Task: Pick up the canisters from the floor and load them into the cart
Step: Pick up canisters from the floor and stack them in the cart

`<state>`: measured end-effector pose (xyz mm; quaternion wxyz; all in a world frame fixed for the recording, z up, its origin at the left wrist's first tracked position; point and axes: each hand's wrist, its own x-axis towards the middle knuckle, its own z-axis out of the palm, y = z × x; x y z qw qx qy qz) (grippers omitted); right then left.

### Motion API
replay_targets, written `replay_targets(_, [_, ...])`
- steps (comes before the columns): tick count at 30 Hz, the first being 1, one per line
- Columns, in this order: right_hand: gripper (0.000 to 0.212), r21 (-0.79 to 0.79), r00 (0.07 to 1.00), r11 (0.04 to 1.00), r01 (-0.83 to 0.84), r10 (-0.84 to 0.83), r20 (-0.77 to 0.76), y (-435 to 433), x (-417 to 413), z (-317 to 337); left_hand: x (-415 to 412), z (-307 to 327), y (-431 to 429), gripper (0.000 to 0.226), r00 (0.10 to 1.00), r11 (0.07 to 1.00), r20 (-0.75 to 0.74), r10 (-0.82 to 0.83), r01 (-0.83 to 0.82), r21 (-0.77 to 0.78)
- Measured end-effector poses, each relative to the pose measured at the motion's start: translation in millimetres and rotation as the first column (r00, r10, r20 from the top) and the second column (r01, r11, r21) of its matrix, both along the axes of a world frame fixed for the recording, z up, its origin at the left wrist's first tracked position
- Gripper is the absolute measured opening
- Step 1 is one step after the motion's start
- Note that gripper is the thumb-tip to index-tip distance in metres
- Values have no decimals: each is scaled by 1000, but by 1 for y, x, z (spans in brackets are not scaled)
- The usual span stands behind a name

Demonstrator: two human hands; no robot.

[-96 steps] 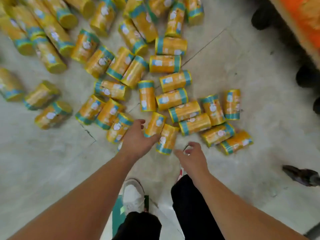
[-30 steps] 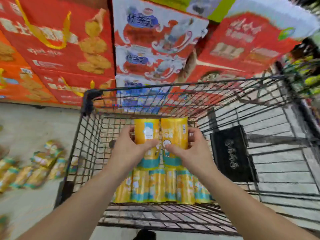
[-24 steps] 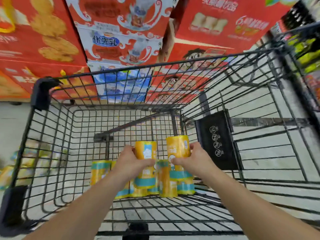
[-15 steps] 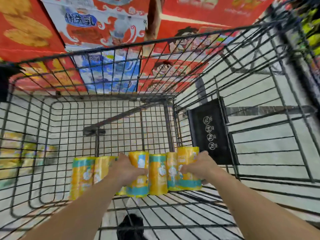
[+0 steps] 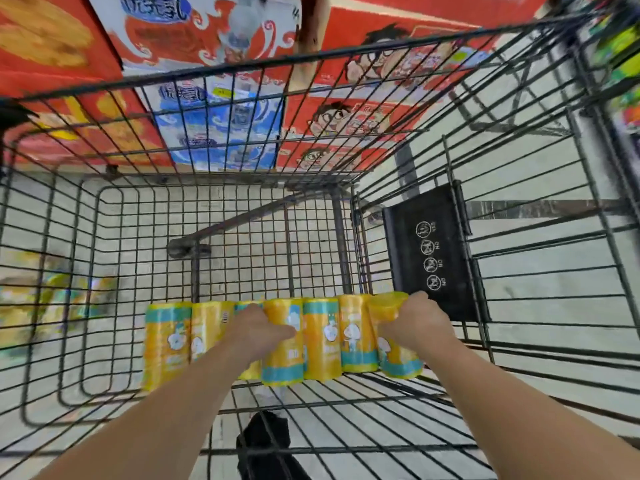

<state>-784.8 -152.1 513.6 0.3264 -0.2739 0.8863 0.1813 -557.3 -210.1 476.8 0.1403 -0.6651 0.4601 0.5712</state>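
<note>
Standing upright in a row on the wire floor of the cart [image 5: 512, 216], the yellow canisters [image 5: 322, 337] carry teal bands and a small white cartoon figure on each label; their printing is too blurred to read. At about 2 o'clock from the row, a black plate [image 5: 429, 251] on the cart's side wall bears four round white pictograms, each with a tiny caption that may read "NO". Beyond the cart's far wall, at 12 o'clock, stacked red boxes [image 5: 349, 119] show a cartoon face with glasses, and a blue-and-white box [image 5: 221, 129] shows Chinese characters, legible as script only.

Both forearms reach in from 6 o'clock. The left hand [image 5: 258, 329] is wrapped around a canister near the middle of the row, thumb across its front, its base at the wire floor. The right hand [image 5: 417, 322] is closed around the canister [image 5: 394, 344] at the row's right end, which tilts slightly, its lid leaning toward the black plate.

At 9 o'clock, through the mesh, more yellow cans [image 5: 52, 299] lie blurred on the floor [image 5: 540, 282].
</note>
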Motion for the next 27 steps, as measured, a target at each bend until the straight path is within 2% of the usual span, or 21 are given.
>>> replay_targets(2, [50,-43,997,998,-46,43,-62,-4,7,12,3,4,-2,51,999,999,-19,33,-33,-21])
replay_targets(4, [52,-100,982,983,-151,138,-125,-10,19,23,8,12,-4,67,999,996,-41,24,-27,-89])
replay_targets(7, [51,-223,938,916,-334,298,-179,-26,47,41,25,34,-12,77,996,983,-82,29,-43,-177])
replay_targets(11, [50,-425,935,837,-346,348,-75,-65,113,64,70,81,-33,69,965,927,-223,136,-203,-315])
replay_targets(14, [47,-638,899,699,-322,438,26,-95,188,84,127,122,-50,63,867,832,-408,286,-436,-343])
replay_targets(17, [36,-760,838,585,-282,537,102,-119,281,109,205,161,-59,41,743,703,-557,370,-616,-355])
replay_targets(20, [29,-819,784,527,-229,599,165,-133,386,128,307,186,-58,34,649,586,-636,418,-727,-357])
replay_targets(23, [31,-820,726,533,-209,646,235,-134,498,131,424,187,-48,33,590,486,-642,490,-796,-361])
replay_targets(27, [30,-774,641,590,-230,690,335,-114,638,106,575,155,-14,33,526,371,-598,604,-850,-374])
